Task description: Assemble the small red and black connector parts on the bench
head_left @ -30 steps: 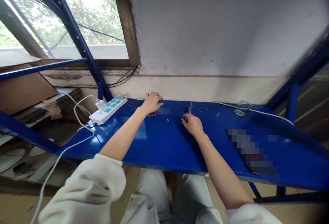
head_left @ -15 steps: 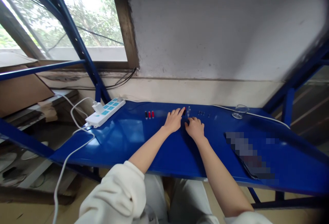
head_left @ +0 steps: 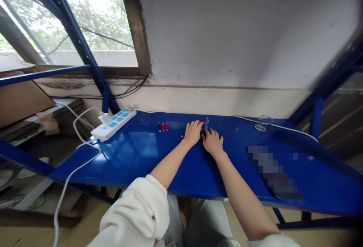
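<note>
My left hand [head_left: 194,131] lies low over the blue table [head_left: 136,156], fingers stretched toward a small red piece [head_left: 202,120]. Its fingertips are close to that piece; whether they touch it I cannot make out. Just to the right, my right hand [head_left: 213,141] rests with fingers apart near small clear pieces [head_left: 207,120]. Anything beneath the fingers is hidden. Further left stand a small black cylinder [head_left: 159,127] and two red cylinders [head_left: 165,127], with paler lower ends. A tiny reddish bit [head_left: 182,136] lies beside my left hand.
Several tiny clear pieces [head_left: 221,125] lie right of my hands. A clear cup [head_left: 263,123] lies near the back edge, by a white cable [head_left: 295,129]. A white power strip [head_left: 115,125] is at the left. A blurred-out dark flat object [head_left: 272,173] lies front right.
My left hand has drawn back slightly from the red piece. The reddish bit now shows to its left. My right hand stays nearly in place; the view has shifted a little.
</note>
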{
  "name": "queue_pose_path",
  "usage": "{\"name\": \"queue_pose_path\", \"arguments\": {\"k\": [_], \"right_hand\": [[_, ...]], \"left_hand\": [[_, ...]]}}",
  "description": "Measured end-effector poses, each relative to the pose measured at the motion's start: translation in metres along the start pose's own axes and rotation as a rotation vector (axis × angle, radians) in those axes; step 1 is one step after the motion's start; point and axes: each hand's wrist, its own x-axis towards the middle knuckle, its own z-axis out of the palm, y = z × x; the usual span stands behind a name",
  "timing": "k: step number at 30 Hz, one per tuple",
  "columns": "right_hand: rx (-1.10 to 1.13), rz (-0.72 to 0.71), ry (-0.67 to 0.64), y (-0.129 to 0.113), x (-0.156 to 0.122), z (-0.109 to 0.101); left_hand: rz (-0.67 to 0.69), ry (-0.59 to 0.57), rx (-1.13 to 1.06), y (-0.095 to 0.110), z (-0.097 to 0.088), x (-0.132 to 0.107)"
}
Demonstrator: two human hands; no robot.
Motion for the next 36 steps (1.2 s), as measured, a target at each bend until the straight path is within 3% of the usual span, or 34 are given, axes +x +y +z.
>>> {"name": "queue_pose_path", "arguments": {"k": [21,31,36], "right_hand": [[-0.015,0.008,-0.050,0.002,0.008,0.009],[0.009,0.007,-0.045,0.002,0.016,0.013],[0.041,0.009,-0.041,0.004,0.019,0.015]], "left_hand": [[-0.096,0.143,-0.233,-0.003,-0.001,0.011],[-0.175,0.342,-0.558,-0.021,-0.050,-0.029],[-0.353,0.411,-0.853,-0.035,-0.049,-0.055]]}}
